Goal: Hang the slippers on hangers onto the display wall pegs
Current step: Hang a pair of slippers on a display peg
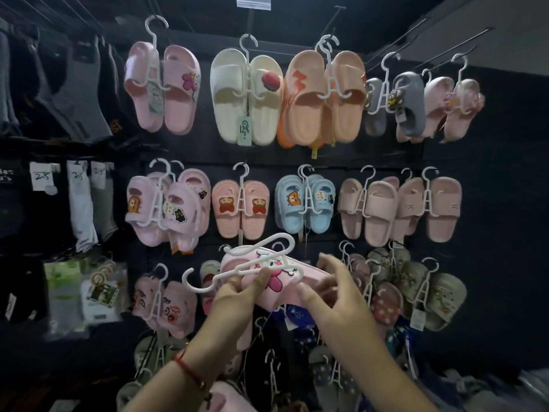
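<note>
A pink slipper point(279, 281) with a cartoon rabbit face lies sideways in front of the dark display wall point(490, 203), at lower middle. A white plastic hanger point(237, 270) lies across it, its hook pointing left. My left hand point(237, 295) grips the hanger and the slipper's left end, thumb on top. My right hand point(329, 289) is at the slipper's right end with fingers spread and slightly blurred; whether it grips the slipper is unclear. Several pairs of slippers hang on white hangers from wall pegs in rows above and beside my hands.
Bare metal pegs point(463, 40) stick out of the wall at upper right. Socks with price tags point(80, 203) hang on the left. Packaged goods point(83, 289) sit on a shelf at lower left. More slippers point(335, 379) hang low below my arms.
</note>
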The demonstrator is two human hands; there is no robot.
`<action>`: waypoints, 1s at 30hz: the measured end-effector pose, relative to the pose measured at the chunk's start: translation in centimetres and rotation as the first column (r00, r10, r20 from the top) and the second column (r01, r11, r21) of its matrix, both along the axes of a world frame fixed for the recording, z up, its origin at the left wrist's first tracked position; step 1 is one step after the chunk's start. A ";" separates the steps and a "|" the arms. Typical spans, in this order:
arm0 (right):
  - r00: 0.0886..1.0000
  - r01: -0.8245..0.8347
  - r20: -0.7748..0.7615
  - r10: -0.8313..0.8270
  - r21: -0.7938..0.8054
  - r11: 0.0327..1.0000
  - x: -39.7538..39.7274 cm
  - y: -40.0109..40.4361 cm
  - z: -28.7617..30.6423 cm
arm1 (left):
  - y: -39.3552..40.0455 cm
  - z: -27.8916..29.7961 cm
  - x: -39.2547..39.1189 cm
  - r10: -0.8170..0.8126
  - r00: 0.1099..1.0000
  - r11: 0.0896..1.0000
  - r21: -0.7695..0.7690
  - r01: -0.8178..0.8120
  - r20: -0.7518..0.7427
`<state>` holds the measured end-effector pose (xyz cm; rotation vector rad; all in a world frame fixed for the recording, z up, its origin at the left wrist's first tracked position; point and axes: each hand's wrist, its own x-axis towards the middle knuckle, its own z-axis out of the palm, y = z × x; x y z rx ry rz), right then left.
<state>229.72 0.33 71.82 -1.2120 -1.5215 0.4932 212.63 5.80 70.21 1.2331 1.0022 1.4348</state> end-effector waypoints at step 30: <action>0.806 -0.275 -0.575 0.143 -0.149 0.950 1.7 4.2 -1.2 | 3.7 -0.1 -0.6 0.100 0.995 0.995 -0.020 -0.100 0.018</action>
